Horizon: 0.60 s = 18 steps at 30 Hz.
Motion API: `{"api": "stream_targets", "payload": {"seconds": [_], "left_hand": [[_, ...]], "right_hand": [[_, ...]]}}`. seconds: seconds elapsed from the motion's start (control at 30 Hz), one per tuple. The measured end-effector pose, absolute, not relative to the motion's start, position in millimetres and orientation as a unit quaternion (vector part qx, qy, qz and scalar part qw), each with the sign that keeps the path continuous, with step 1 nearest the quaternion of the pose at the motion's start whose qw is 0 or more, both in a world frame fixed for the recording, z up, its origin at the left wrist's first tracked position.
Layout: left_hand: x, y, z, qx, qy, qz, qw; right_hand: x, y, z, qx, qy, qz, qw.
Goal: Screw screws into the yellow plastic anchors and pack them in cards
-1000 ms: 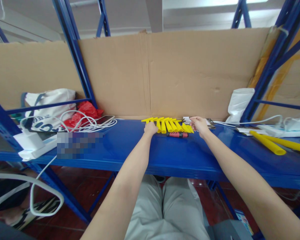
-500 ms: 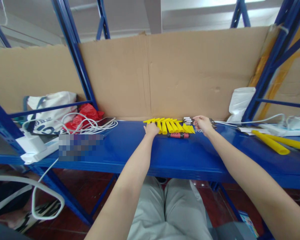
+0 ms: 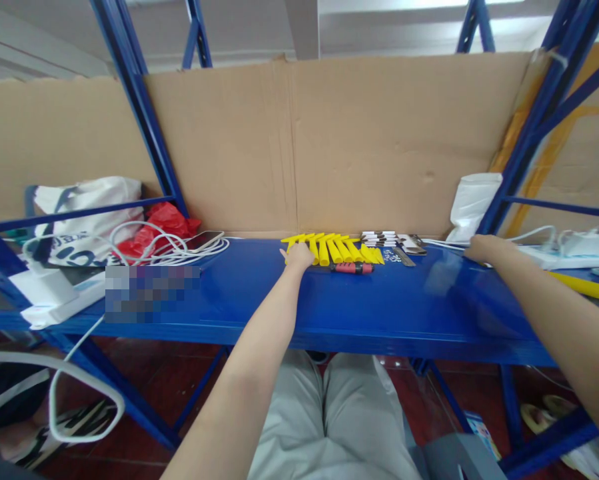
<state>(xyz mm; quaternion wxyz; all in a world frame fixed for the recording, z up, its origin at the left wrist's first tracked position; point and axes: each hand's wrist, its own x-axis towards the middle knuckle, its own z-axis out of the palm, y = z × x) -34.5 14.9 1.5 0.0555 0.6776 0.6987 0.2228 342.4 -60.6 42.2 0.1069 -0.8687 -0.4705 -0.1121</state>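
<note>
My left hand rests at the left end of a row of yellow pointed pieces on the blue shelf. Its thumb sticks out to the left; the other fingers are hidden from me, so I cannot tell whether they grip a piece. In front of the row lies a red and black handle, perhaps a screwdriver's. My right hand is at the right, close to the white pouch and a white cable. Its fingers curl downward out of sight. Tiny pale parts and a flat metal strip lie beyond the row.
Black-and-white pieces stand by the cardboard wall. At right are a white pouch, a yellow tube and a white power strip. Coiled white cable, a red bag and a cloth bag lie left.
My right hand has left the small parts and moved far to the right, its forearm now covering part of the yellow tubes. My left hand stays at the yellow row. The view has shifted slightly.
</note>
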Motion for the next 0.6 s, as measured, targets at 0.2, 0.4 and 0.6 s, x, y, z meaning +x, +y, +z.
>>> {"api": "stream_targets", "payload": {"seconds": [0.2,0.4,0.6], "left_hand": [[-32.9,15.1,0.4,0.678,0.697,0.230,0.046],[-34.2,17.2,-3.3,0.669,0.703,0.236,0.040],[-37.2,21.1,-9.4,0.683,0.695,0.224,0.007]], "right_hand": [[365.1,-91.7,27.8,-0.928,-0.368,-0.044,0.031],[372.0,-101.5,11.0,-0.931,-0.355,-0.031,0.085],[379.5,-103.0,5.9,-0.920,-0.379,-0.045,0.093]]}}
